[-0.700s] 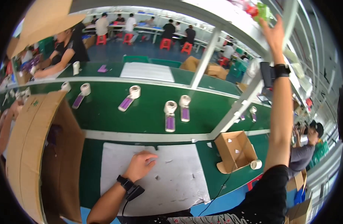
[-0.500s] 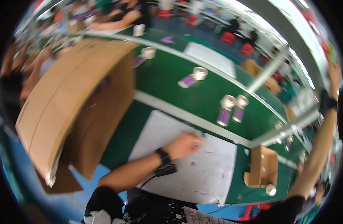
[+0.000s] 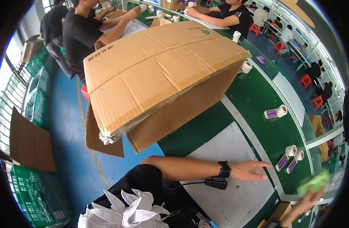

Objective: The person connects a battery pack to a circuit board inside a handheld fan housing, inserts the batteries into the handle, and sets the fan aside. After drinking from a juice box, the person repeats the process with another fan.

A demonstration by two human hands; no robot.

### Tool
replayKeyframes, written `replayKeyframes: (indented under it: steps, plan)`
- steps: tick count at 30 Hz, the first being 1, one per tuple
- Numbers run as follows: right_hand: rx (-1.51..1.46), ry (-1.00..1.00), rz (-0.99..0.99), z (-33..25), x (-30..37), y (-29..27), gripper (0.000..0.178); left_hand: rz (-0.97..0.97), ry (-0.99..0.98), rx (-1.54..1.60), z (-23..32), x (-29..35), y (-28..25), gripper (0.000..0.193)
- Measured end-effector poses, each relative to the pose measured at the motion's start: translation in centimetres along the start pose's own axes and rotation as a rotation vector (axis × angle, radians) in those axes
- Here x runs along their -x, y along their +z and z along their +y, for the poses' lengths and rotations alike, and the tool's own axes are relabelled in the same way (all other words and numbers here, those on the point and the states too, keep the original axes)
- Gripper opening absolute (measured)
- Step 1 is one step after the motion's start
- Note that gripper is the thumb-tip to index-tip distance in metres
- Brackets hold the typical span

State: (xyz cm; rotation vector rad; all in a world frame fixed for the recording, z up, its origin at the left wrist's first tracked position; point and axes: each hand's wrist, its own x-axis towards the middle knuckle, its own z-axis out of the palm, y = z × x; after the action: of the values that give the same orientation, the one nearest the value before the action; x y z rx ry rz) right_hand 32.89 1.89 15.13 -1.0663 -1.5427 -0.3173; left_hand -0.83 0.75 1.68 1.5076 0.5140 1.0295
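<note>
My left hand (image 3: 250, 170) hovers over the white sheet (image 3: 229, 150) on the green table, its fingers spread and holding nothing. A black wristband with a cabled black box sits on that wrist. At the lower right, my right hand (image 3: 310, 200) grips a bright green object (image 3: 314, 182), too smeared by motion to name. Just beyond the hands lie two purple-and-white pieces (image 3: 282, 162) with round white heads. Another such piece (image 3: 275, 112) rests farther back.
A large open cardboard box (image 3: 163, 60) lies on its side at the table's left. A smaller carton (image 3: 279, 213) stands near my right forearm. Green plastic crates (image 3: 30, 190) line the left. Co-workers (image 3: 81, 36) work at the far side.
The view has turned left, so the big box now fills the middle. My right hand has come down from high on the right with the green object. My left fingers are more stretched out.
</note>
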Motion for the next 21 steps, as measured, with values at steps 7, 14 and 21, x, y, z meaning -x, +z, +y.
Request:
replayKeyframes:
  steps: [7,14,21]
  plan:
    - [-0.467,0.496,-0.654,-7.3,15.1,11.5,0.075,0.134,-0.280,0.295,0.3,0.7,0.5,0.063]
    - [-0.542,0.342,-0.779,-7.0,16.5,10.7,0.086,0.131,-0.408,0.323,1.4,0.2,-0.9,0.058]
    - [-0.675,0.454,-0.704,-7.3,18.0,11.1,0.109,0.286,-0.271,0.480,-1.6,-0.3,-1.1,0.052]
